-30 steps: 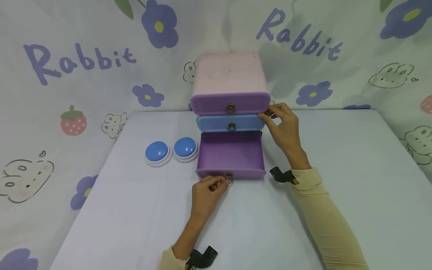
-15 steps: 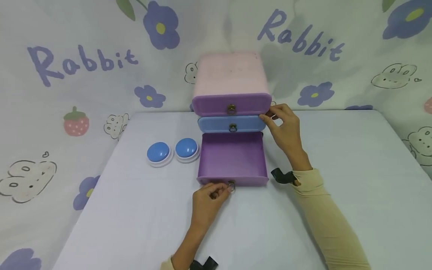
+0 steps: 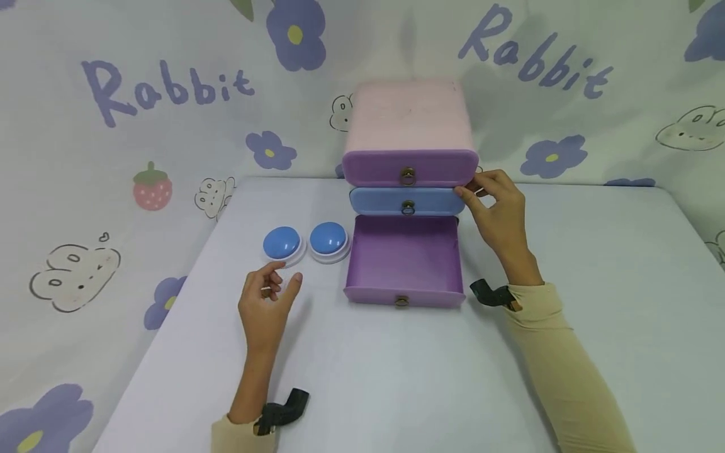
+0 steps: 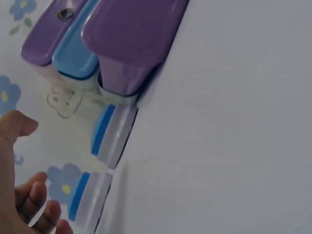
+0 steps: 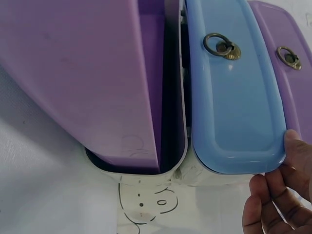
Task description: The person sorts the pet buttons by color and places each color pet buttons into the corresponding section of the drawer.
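Note:
A small cabinet [image 3: 408, 119] with a pink top stands at the back of the table. Its bottom purple drawer [image 3: 404, 258] is pulled out and bare inside; the blue drawer [image 3: 376, 201] and top purple drawer [image 3: 374, 168] are closed. My right hand [image 3: 501, 211] grips the cabinet's right side, thumb at the blue drawer's corner and fingers curled alongside. Left of the cabinet sit two round push buttons with blue domes and white bases, a left button [image 3: 281, 242] and a right button [image 3: 327, 238]. My left hand [image 3: 265, 308] is just in front of the left button, fingers loosely bent, holding nothing.
A white cloth covers the table [image 3: 396, 377]. Behind it hangs a backdrop [image 3: 187, 38] printed with flowers and rabbits. Black wrist mounts sit on the left wrist [image 3: 283, 409] and right wrist [image 3: 491, 294].
The bottom drawer came further out under the left hand's pull. That hand then let go of its ring and moved left to the buttons. The right hand kept its place; the head view shifted slightly.

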Demonstrator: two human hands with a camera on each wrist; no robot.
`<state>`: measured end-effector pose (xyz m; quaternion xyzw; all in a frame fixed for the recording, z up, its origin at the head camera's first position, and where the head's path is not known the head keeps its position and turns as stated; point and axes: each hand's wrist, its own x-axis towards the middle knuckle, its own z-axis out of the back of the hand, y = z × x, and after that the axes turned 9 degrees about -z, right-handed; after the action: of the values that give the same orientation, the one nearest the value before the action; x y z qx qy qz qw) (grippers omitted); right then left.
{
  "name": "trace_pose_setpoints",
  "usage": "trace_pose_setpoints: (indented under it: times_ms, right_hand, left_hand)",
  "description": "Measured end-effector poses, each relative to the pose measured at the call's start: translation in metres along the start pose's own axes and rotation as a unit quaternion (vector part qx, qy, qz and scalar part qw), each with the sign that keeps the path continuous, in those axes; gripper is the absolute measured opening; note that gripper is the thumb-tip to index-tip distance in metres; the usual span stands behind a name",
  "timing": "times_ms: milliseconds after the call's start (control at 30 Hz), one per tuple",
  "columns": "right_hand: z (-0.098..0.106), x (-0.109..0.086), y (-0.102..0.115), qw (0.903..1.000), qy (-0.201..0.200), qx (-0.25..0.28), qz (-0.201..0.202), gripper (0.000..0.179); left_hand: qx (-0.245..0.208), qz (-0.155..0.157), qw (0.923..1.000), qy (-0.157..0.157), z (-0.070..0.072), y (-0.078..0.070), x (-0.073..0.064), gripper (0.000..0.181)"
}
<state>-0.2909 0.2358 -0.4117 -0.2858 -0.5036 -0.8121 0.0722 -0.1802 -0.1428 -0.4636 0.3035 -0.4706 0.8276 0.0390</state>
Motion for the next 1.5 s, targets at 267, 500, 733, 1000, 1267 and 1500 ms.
trace_pose_setpoints:
  times_ms: [267, 500, 733, 1000, 1267, 1500]
  right_hand:
    - [0.003, -0.005, -0.002, 0.9999, 0.001, -0.008, -0.013, 0.032]
    - [0.001, -0.002, 0.004, 1.0, 0.001, 0.006, -0.001, 0.03]
    - [0.007, 0.0, 0.004, 0.9999, -0.01, -0.009, -0.002, 0.028]
    - [-0.001, 0.0, 0.001, 0.9999, -0.002, 0.01, -0.003, 0.028]
    - [0.001, 0.0, -0.004, 1.0, -0.002, 0.007, -0.002, 0.031]
    - [-0.002, 0.001, 0.002, 0.9999, -0.001, 0.015, 0.001, 0.029]
  left_hand:
    - [0.072, 0.076, 0.9945, 0.01, -0.005, 0.045, 0.033, 0.073]
    - [0.105, 0.094, 0.989, 0.043, -0.013, 0.056, 0.055, 0.079]
    - [0.115, 0.1, 0.9867, 0.058, -0.017, 0.053, 0.062, 0.079]
    - [0.119, 0.103, 0.9871, 0.03, -0.012, 0.055, 0.057, 0.073]
    - [0.06, 0.081, 0.9948, 0.016, -0.016, 0.03, 0.052, 0.07]
    - [0.032, 0.053, 0.9969, 0.049, -0.032, -0.003, 0.042, 0.069]
